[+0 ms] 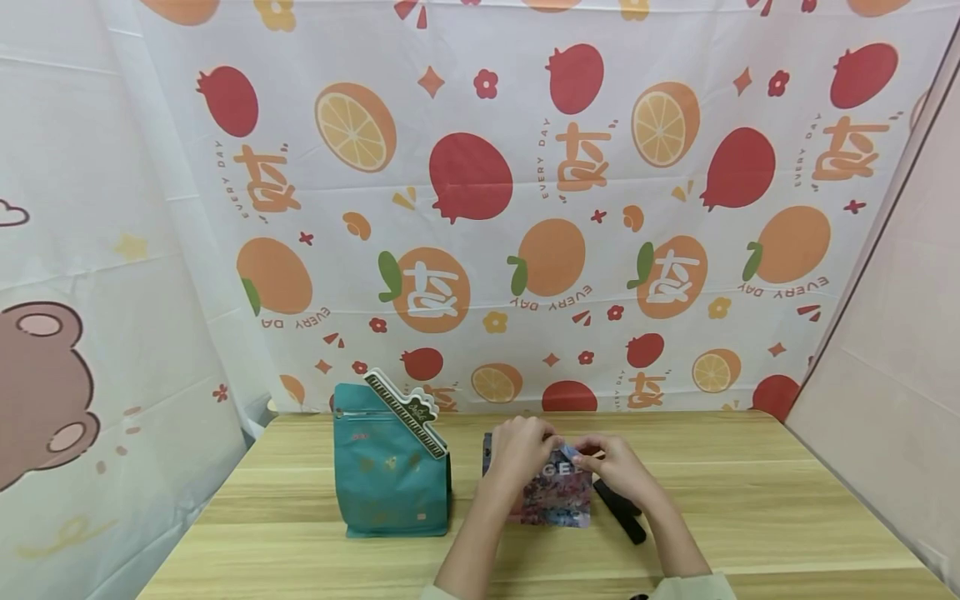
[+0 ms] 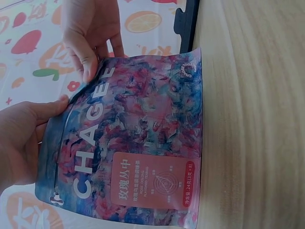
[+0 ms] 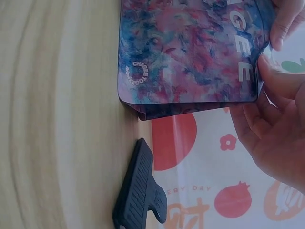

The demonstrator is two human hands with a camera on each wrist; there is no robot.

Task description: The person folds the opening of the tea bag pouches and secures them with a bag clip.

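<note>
A blue, pink and purple pouch (image 1: 557, 502) lettered CHAGEE stands on the wooden table, its pink label plain in the left wrist view. My left hand (image 1: 517, 450) pinches its top edge, thumb (image 2: 50, 107) on the front face and the other fingers mostly hidden behind. At the top right corner, my right hand (image 1: 621, 471) pinches the edge between thumb (image 3: 281, 78) and fingers, close to the left thumb. That corner looks bent down between the hands. A zip slider (image 2: 56, 198) shows near the pouch's other top corner. Beside the right hand lies a black clip (image 3: 136, 186).
To the left stands a teal pouch (image 1: 390, 492) with a long, decorated black-and-white clip (image 1: 408, 414) slanted across its upper corner. Behind the table (image 1: 285, 533) hangs a fruit-printed curtain (image 1: 480, 250). Another pale printed cloth (image 1: 157, 333) hangs at the left side.
</note>
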